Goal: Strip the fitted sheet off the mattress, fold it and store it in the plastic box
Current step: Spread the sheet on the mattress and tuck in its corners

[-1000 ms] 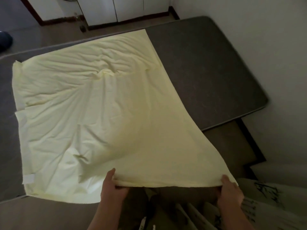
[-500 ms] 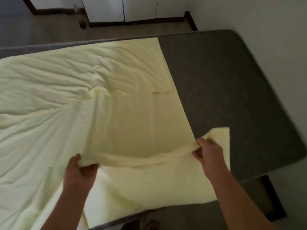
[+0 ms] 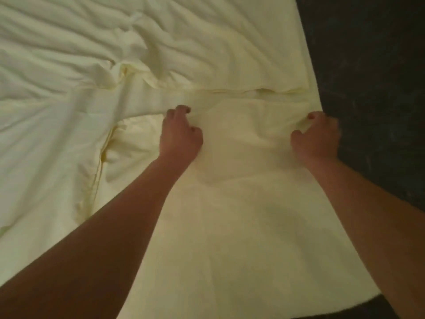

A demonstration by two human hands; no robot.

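Observation:
The pale yellow fitted sheet (image 3: 241,203) lies spread over the dark grey mattress (image 3: 372,77) and fills most of the view. Its near part is folded forward, so a doubled panel lies under my arms with its folded-over edge running across the middle. My left hand (image 3: 180,134) grips that edge near the centre, fingers curled into the cloth. My right hand (image 3: 316,137) pinches the same edge at the sheet's right border, beside the bare mattress. The rest of the sheet is wrinkled at the left and top. The plastic box is not in view.
Bare dark mattress shows as a strip along the right side and at the bottom right corner (image 3: 345,311). A small loop or tag (image 3: 135,17) sticks up from the wrinkled sheet at the top.
Both hands have carried the near edge of the sheet forward across the mattress and laid it down further in, doubling the sheet. The camera has leaned in close over the bed.

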